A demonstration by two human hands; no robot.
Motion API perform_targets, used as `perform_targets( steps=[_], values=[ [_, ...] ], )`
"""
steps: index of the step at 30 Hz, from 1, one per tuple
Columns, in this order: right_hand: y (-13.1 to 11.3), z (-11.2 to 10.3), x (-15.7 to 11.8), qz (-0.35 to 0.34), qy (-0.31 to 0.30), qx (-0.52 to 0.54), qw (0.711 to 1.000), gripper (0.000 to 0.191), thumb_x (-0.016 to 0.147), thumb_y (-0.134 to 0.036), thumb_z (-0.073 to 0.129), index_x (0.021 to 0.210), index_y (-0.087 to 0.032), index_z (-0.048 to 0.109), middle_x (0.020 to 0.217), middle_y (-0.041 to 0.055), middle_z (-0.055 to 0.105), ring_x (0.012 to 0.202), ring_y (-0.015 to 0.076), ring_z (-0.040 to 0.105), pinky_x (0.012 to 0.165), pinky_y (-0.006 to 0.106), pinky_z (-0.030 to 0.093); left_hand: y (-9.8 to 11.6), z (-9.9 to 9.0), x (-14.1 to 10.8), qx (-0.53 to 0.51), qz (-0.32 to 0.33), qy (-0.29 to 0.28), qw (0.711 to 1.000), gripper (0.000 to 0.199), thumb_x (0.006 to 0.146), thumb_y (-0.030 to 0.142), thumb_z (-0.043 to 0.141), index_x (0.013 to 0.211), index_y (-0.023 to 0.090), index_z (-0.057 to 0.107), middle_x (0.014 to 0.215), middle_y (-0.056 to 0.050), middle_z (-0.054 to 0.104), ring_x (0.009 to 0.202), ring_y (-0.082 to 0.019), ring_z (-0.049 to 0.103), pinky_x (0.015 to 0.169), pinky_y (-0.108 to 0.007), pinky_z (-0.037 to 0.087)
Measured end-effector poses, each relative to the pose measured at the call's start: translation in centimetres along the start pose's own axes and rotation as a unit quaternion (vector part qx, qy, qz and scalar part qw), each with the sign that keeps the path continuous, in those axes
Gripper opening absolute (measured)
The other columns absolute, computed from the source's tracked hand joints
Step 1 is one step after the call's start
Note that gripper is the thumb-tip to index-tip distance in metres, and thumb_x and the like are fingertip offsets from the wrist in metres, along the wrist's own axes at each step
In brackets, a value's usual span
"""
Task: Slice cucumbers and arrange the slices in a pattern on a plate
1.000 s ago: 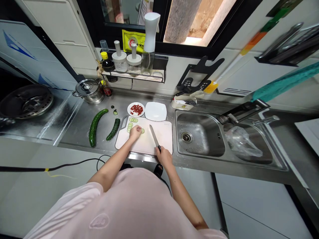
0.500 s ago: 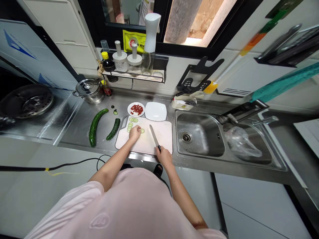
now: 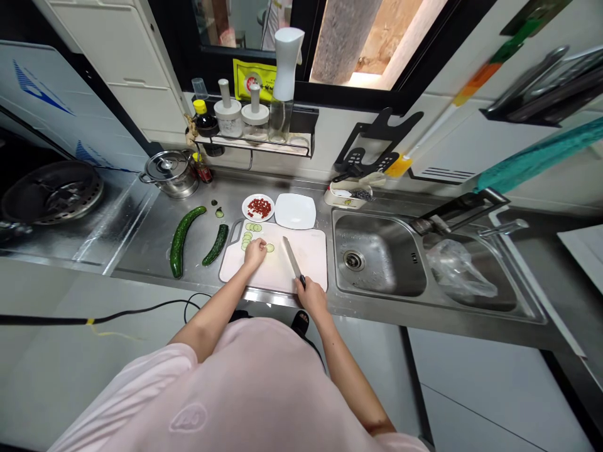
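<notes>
Our right hand (image 3: 311, 299) is clenched around the black handle of a kitchen knife (image 3: 293, 262), its blade above a white cutting board (image 3: 308, 270). Our left hand (image 3: 255, 254) curls over cucumber slices (image 3: 245, 242) on the board. Two green cucumbers (image 3: 215, 245) lie left on the steel table (image 3: 141, 251); chopped red chilli (image 3: 259, 208) sits farther on a small plate (image 3: 249, 210).

Cucumber slices (image 3: 245, 240) are fanning along the far left of the white cutting board (image 3: 306, 270). A steel kitchen knife (image 3: 291, 256) is pointing far beside them.
</notes>
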State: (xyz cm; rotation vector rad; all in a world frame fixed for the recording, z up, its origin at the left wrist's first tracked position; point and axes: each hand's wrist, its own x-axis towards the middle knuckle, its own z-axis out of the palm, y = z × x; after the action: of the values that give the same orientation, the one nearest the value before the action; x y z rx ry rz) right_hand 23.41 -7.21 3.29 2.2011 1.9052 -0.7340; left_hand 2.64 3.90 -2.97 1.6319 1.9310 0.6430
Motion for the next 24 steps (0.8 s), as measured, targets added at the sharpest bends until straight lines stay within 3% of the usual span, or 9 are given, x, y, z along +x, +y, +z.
perform_targets(
  steps=[9, 24],
  values=[
    [-0.7, -0.5, -1.8, -0.038, -0.030, -0.003, 0.999, 0.050, 0.094, -0.055, 0.025, 0.102, -0.018, 0.059, 0.094, 0.0108, 0.067, 0.089, 0.0211, 0.062, 0.071, 0.026, 0.037, -0.2, 0.4, 0.5, 0.005, -0.018, 0.014, 1.000, 0.017, 0.075, 0.018, 0.053, 0.088, 0.019, 0.063, 0.077, -0.003, 0.065, 0.077, -0.017, 0.059, 0.070, -0.025, 0.042],
    [-1.8, -0.3, -1.9, -0.057, -0.039, -0.026, 0.997, 0.046, 0.094, -0.049, 0.026, 0.104, -0.018, 0.058, 0.094, 0.0111, 0.067, 0.090, 0.0223, 0.062, 0.072, 0.028, 0.038, 0.4, 0.1, 0.8, 0.037, -0.057, -0.007, 0.998, 0.015, 0.076, 0.021, 0.056, 0.090, 0.021, 0.061, 0.080, -0.001, 0.065, 0.080, -0.016, 0.059, 0.069, -0.024, 0.040]
  ],
)
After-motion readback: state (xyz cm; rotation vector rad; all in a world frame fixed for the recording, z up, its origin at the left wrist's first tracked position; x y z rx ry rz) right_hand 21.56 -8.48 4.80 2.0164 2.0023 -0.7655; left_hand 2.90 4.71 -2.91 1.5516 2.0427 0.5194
